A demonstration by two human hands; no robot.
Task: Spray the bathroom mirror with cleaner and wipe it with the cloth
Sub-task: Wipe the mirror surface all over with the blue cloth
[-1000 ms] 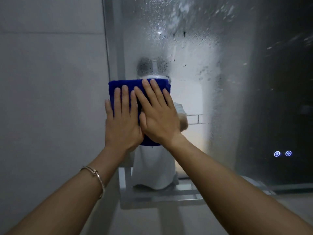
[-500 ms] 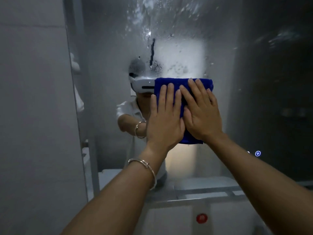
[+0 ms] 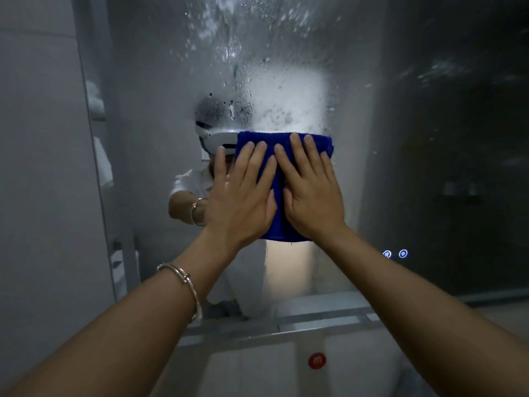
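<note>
A folded blue cloth [image 3: 279,202] lies flat against the bathroom mirror [image 3: 372,116] at the middle of the view. My left hand [image 3: 243,196] and my right hand [image 3: 310,190] press on it side by side, fingers spread and pointing up. The left hand covers the cloth's left edge and partly rests on the glass. The glass above the cloth is covered with white foam and droplets of cleaner. No spray bottle is in view.
A plain grey wall [image 3: 40,181] borders the mirror on the left. Two lit touch icons [image 3: 395,254] glow on the glass at the lower right. Below the mirror runs a pale ledge [image 3: 300,322], and under it sits a round red mark [image 3: 317,361].
Both hands slid the cloth to the right across the glass from beside the mirror's left edge. The wiped strip now shows the reflection more clearly.
</note>
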